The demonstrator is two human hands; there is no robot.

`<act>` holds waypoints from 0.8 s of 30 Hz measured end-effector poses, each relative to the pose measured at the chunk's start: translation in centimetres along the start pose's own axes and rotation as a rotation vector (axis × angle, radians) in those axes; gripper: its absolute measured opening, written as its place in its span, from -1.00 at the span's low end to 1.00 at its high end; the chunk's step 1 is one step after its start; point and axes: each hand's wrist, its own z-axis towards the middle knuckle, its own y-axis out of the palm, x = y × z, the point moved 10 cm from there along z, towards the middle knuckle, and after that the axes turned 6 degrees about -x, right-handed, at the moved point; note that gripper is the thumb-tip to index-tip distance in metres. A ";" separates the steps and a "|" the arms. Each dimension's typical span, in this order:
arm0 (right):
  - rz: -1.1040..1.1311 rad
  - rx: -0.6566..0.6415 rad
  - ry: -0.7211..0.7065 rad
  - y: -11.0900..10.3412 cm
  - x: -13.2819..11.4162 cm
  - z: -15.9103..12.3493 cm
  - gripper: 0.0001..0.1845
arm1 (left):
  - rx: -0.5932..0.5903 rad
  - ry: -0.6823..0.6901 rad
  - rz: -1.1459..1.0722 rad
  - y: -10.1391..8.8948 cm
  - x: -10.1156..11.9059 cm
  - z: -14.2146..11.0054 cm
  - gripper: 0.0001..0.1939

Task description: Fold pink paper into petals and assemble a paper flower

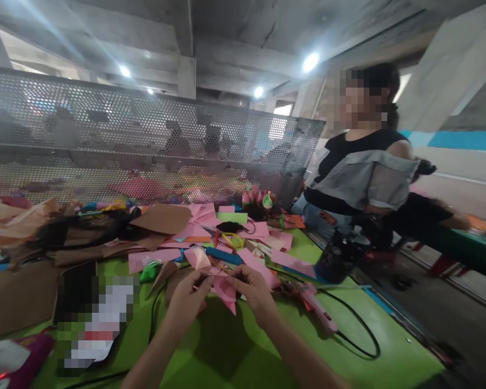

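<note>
Over the green tabletop (210, 356) I hold a piece of pink paper (223, 292) up between my two hands. My left hand (192, 297) pinches its left side between thumb and fingers. My right hand (253, 292) pinches the right side the same way. A pointed end of the paper hangs down between the hands. Right of my right hand lies a pink hot glue gun (318, 310) with a black cord. Behind the hands, loose pink paper strips (257, 265) and a blue rolled item (224, 255) lie in a heap.
Brown cardboard sheets (20, 297) and a dark bag (87, 229) cover the left side. A purple pouch (22, 359) sits at the front left. Behind stands a perforated metal screen (146, 140). A seated person (364, 162) is at the right, near a dark object (338, 254) on the table's edge.
</note>
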 end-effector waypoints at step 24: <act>-0.857 0.510 0.362 -19.7 -1.4 -13.4 -0.72 | 0.093 -0.189 -0.366 -1.8 -2.7 -0.7 -0.63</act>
